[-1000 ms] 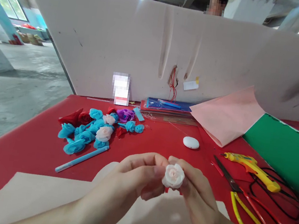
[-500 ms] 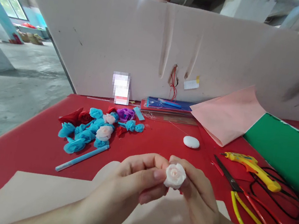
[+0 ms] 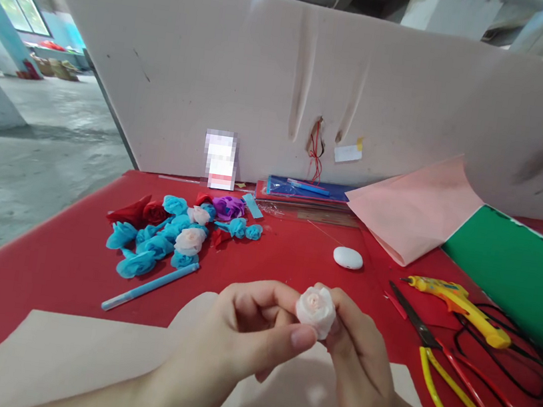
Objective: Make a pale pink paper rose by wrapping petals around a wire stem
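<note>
Since the earlier frame our left thumb has slid forward under the pale pink paper rose (image 3: 316, 310), and the rose has tipped a little toward the left; the person behind the partition has moved off to the left, now only a blurred patch at the top edge.

The underside of the rose is hidden behind our fingers, so we cannot tell what its base looks like. Our forearms are cut off by the bottom edge.

Our left hand (image 3: 253, 336) is curled, thumb and fingertips pinching the rose from the left. Our right hand (image 3: 363, 361) closes on it from the right, fingers wrapped behind and beneath it. The rose is held between both hands above the beige sheet (image 3: 77, 365) on the red table (image 3: 295, 254).

Well apart to the left lies a heap of blue, red and white paper flowers (image 3: 166, 236) with a blue stick (image 3: 149, 286) beside it. To the right lie scissors (image 3: 437, 355) and a yellow glue gun (image 3: 459, 305).
</note>
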{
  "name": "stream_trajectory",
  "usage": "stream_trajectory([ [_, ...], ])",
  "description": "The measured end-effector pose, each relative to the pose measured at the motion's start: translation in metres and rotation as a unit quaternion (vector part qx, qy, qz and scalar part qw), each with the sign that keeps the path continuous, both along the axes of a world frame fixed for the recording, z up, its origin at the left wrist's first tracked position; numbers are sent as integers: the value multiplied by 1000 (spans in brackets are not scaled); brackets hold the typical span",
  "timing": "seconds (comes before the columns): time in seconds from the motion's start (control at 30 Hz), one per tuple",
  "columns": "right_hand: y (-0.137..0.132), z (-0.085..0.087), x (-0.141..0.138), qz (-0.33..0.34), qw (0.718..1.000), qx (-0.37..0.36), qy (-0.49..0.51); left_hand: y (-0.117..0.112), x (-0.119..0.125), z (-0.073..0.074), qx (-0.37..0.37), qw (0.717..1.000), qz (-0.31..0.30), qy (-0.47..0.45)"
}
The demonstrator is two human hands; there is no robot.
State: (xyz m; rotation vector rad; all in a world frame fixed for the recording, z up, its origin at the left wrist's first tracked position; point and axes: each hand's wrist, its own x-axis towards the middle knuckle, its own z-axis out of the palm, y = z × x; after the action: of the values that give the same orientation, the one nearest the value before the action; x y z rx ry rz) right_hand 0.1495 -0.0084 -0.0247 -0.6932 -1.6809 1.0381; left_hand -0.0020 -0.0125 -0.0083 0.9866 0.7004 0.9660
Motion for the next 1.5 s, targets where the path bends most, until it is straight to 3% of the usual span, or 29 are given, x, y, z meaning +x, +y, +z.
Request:
stream_trajectory([
  [0.3,-4,4,-2,-18,1000,16,-9,1,2,-3,-18,998,-17,-61],
  [0.73,-2,5,0,-93,980,156,-75,-1,7,-1,-16,998,-24,-52],
  [0.9,-1,10,-1,-97,974,190,-71,-2,6,-7,-32,997,-38,-65],
  [1.23,-6,15,-1,-100,989,102,-23,-4,3,-4,-41,998,-20,-42],
  [1.5,-4,11,-2,-103,992,74,-8,-3,5,-1,-41,998,0,-48],
])
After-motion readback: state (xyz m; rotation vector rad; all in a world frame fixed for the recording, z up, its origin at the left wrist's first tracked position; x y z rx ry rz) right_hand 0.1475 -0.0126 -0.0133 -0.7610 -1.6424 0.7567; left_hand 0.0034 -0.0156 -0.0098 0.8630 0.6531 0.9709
